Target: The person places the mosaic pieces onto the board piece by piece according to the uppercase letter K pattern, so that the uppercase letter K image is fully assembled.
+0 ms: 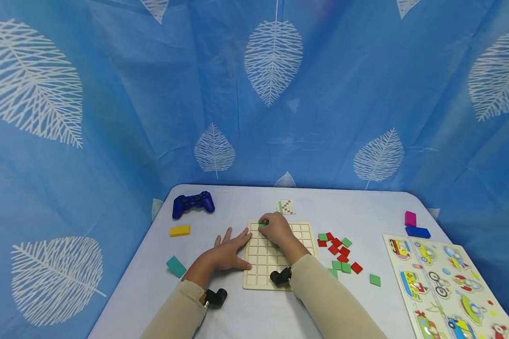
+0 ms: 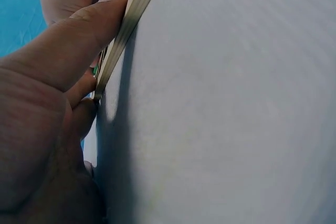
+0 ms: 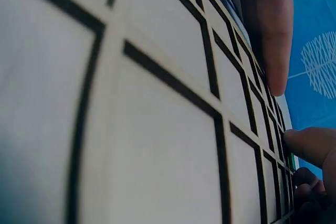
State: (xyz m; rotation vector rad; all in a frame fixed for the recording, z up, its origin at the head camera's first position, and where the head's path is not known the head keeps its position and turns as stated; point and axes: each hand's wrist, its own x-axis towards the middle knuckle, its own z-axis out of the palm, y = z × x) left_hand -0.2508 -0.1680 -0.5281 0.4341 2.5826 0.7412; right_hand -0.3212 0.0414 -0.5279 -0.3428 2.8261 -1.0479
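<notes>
A pale wooden grid board (image 1: 258, 281) with square cells lies on the white table. My left hand (image 1: 225, 253), fingers spread, steadies its left side; in the left wrist view the thumb (image 2: 100, 22) presses on the board's edge. At the board's far left part, my right hand (image 1: 278, 230) pinches a small green tile (image 1: 261, 225) between thumb and fingertips, right at a top-row cell. Only a sliver of the tile shows in the right wrist view. Just beyond the board lies a small card (image 1: 286, 207) printed with a grid pattern of red and green squares.
Loose red tiles (image 1: 356, 268) and green tiles (image 1: 375, 280) are scattered right of the board. A blue game controller (image 1: 193, 203), yellow block (image 1: 180, 231) and teal block (image 1: 176, 267) lie left. At right are a picture puzzle board (image 1: 445, 292), a magenta block (image 1: 410, 218) and a blue block (image 1: 417, 232).
</notes>
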